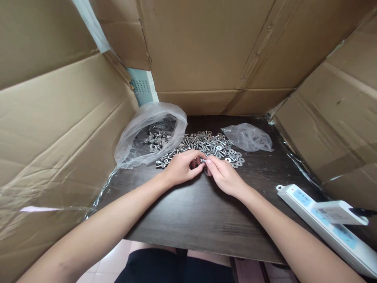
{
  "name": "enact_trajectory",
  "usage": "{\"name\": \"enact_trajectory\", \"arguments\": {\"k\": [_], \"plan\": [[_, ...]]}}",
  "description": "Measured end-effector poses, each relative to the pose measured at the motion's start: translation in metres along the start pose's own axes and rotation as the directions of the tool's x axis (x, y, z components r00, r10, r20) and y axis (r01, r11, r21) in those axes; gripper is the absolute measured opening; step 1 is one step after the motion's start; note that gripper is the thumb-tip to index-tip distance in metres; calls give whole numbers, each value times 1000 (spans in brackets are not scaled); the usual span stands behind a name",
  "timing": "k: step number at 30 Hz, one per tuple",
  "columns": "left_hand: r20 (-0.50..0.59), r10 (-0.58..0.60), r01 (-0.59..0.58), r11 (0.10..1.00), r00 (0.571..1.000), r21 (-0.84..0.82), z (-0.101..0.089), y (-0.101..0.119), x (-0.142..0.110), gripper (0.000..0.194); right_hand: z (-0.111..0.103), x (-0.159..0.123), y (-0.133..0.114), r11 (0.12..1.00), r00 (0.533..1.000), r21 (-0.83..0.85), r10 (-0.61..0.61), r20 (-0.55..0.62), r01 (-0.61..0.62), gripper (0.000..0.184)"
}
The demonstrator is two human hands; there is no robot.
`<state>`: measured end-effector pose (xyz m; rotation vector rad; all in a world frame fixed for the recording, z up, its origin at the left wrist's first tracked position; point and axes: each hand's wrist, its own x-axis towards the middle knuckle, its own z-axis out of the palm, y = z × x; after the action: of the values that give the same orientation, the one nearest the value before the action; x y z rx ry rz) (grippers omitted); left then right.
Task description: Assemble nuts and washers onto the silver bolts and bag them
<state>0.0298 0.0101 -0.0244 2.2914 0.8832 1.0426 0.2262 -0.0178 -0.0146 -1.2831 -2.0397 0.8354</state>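
My left hand (182,167) and my right hand (222,175) meet at the middle of a dark wooden table (200,212). Both are closed in a pinch on a small metal screw (202,160) held between their fingertips. Just beyond the fingers lies a loose pile of silver screws and washers (206,146). To the left of the pile an open clear plastic bag (150,133) holds several more of the metal parts.
A crumpled smaller clear bag (249,137) lies at the back right. A white power strip (324,224) with a plugged-in adapter sits at the right front edge. Cardboard walls (59,129) enclose the table on the left, back and right.
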Motion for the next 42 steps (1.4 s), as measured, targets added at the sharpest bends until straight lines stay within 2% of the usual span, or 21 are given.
{"name": "enact_trajectory", "arguments": {"k": [11, 42], "plan": [[4, -24, 24, 1000, 1000, 13, 1, 0, -1, 17, -4, 0, -5, 999, 999, 14, 28, 39, -29, 29], [4, -9, 9, 1000, 1000, 2, 0, 0, 0, 19, -2, 0, -3, 1000, 1000, -17, 16, 6, -16, 37]]}}
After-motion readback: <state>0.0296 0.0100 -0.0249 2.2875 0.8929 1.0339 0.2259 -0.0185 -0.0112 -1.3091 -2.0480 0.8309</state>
